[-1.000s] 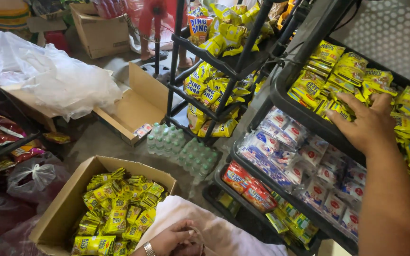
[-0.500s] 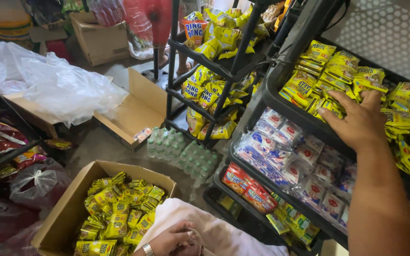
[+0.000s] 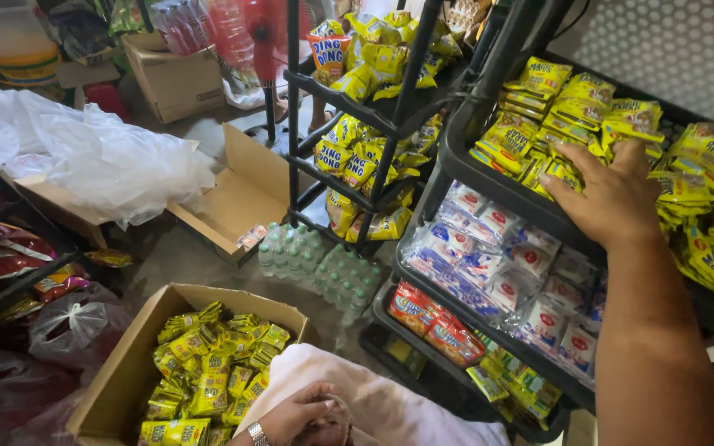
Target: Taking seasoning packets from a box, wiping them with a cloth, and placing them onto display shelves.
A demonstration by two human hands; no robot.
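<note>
My right hand [image 3: 609,196] rests palm down on yellow snack packets [image 3: 568,103] on the upper tier of a black shelf rack [image 3: 489,177], fingers spread over the front row. My left hand [image 3: 295,415], with a wristwatch, lies low at the bottom edge on a pink cloth [image 3: 382,405] over my lap, fingers curled on the fabric. Just left of it stands an open cardboard box [image 3: 130,363] full of the same yellow packets [image 3: 208,372].
White-and-red packets [image 3: 506,264] fill the rack's middle tier, orange ones [image 3: 431,318] the lower. A second black rack [image 3: 349,99] holds more yellow bags. A shrink-wrapped pack of bottles [image 3: 316,264], an empty open box [image 3: 237,194] and a white plastic sheet [image 3: 84,161] lie on the floor.
My right hand has slid a little to the left and down along the top tier's yellow packets. The left hand has stayed on the cloth.
</note>
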